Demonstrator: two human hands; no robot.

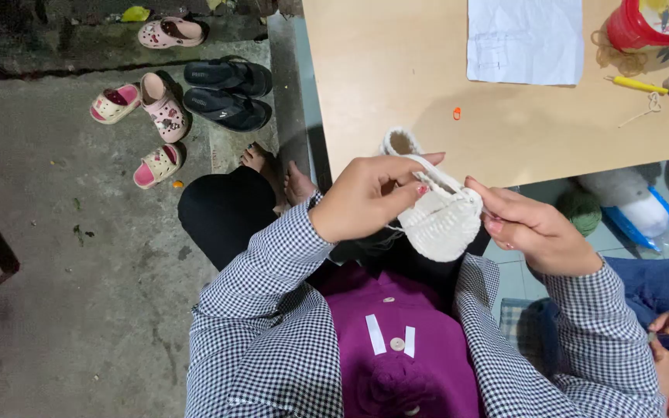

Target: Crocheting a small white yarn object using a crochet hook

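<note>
left hand (361, 197) and right hand (532, 228) both pinch the white crochet piece (444, 220) between them, just off the table (396, 85) edge. looks soft, light, floppy, so i'd grip its firmer top rim.

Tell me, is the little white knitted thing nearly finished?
Partly, it seems. The white crocheted piece already has a thick, rounded body with many finished rows. Right now the left hand and right hand both hold it at its top edge, where a strand of white yarn runs across. A yellow crochet hook lies unused on the table. How much remains cannot be told.
</note>
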